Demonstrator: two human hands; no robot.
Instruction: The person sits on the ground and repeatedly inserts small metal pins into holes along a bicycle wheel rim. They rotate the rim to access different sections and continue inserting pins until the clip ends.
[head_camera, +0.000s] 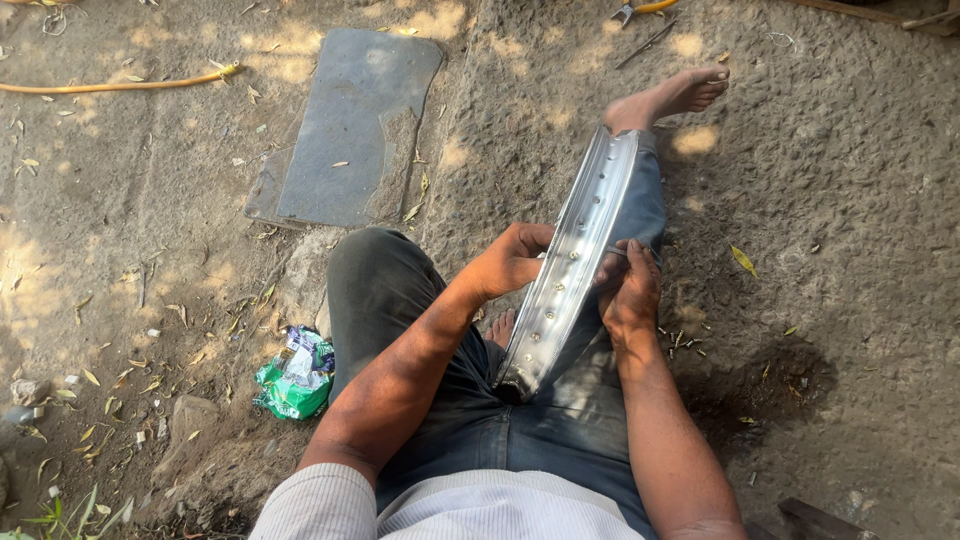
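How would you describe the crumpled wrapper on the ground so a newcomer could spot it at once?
Start at the seated person's bent left knee in dark trousers. Just outside it, on the bare dirt among dry leaves, lies the crumpled wrapper. Its bright green and white shine marks it out from the dull stones and the grey slab farther up.

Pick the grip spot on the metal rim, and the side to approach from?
Probably the rim at mid-arc, pinched across its width from both sides, as the left hand and right hand do now. It stands on edge along the right leg, tilted, so its two flanges face sideways and stay reachable.
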